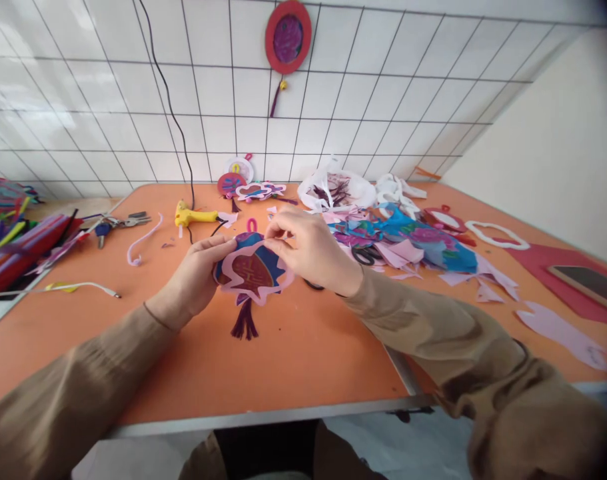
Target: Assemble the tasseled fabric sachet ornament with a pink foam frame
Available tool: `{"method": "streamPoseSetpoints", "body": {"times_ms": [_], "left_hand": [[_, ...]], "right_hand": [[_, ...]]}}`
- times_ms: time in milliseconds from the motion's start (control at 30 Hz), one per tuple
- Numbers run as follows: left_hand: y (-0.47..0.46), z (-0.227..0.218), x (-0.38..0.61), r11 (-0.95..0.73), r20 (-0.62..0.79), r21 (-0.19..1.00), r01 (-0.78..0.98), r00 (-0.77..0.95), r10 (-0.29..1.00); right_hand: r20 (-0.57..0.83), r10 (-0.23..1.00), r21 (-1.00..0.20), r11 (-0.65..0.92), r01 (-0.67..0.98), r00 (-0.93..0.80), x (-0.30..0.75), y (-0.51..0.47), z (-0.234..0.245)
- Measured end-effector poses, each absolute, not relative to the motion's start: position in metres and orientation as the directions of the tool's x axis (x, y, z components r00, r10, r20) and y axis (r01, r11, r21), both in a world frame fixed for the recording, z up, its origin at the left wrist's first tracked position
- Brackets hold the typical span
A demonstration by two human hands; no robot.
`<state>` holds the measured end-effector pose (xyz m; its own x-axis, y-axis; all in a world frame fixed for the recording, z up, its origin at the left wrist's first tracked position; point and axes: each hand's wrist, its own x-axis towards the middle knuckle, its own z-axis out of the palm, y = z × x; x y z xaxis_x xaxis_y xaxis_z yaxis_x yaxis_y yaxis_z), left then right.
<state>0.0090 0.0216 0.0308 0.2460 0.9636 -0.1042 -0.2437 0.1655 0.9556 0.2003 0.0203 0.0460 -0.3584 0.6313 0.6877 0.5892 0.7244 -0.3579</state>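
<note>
Two-handed hold over the middle of the counter (303,360). We see the felt ornament (253,273), a layered piece with a blue backing, a pink scalloped border and a dark red centre. It is lifted just clear of the orange surface, about midway between the near and far edges.

The left hand (200,270) closes on the ornament's left rim, thumb on the face and fingers behind. We judge that this steadies the piece and tilts its face toward the viewer. The right hand (308,250) pinches the upper rim between thumb and forefinger, apparently pressing the layers together there. The purple tassel (244,323) hangs free below, its end at or just above the counter. A small pink loop (252,225) stands just beyond the top edge.

The yellow glue gun (193,215) lies near the far edge, left of centre, with its cord running up the grid wall. Black-handled scissors (366,255) rest just beside the right wrist, against a heap of felt offcuts (418,240) that fills the far right of the counter. Keys (118,222) and a pink pipe cleaner (143,241) lie toward the left edge, well apart from the hands. Nothing lies between the two hands and the ornament; only the offcuts crowd the right forearm.
</note>
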Motion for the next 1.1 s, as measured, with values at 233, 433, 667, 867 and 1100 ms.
{"method": "streamPoseSetpoints", "body": {"times_ms": [233,433,667,867,1100], "left_hand": [[0.022,0.024,0.012,0.216,-0.144,0.949,-0.228,0.295,0.945],[0.015,0.022,0.018,0.235,-0.136,0.947,-0.219,0.391,0.91],[0.017,0.02,0.015,0.128,-0.066,0.976,-0.176,0.318,0.946],[0.017,0.021,0.013,0.103,-0.041,0.976,-0.191,0.303,0.952],[0.014,0.024,0.012,0.117,-0.059,0.976,-0.181,0.301,0.952]], "right_hand": [[0.586,0.663,-0.335,0.721,0.606,-0.465,0.198,0.021,0.041],[0.575,0.671,-0.285,0.701,0.654,-0.469,0.193,0.019,0.034],[0.621,0.681,-0.423,0.708,0.565,-0.388,0.192,0.02,0.033],[0.566,0.753,-0.51,0.64,0.575,-0.336,0.191,0.018,0.034],[0.467,0.848,-0.704,0.529,0.474,-0.251,0.191,0.024,0.029]]}}
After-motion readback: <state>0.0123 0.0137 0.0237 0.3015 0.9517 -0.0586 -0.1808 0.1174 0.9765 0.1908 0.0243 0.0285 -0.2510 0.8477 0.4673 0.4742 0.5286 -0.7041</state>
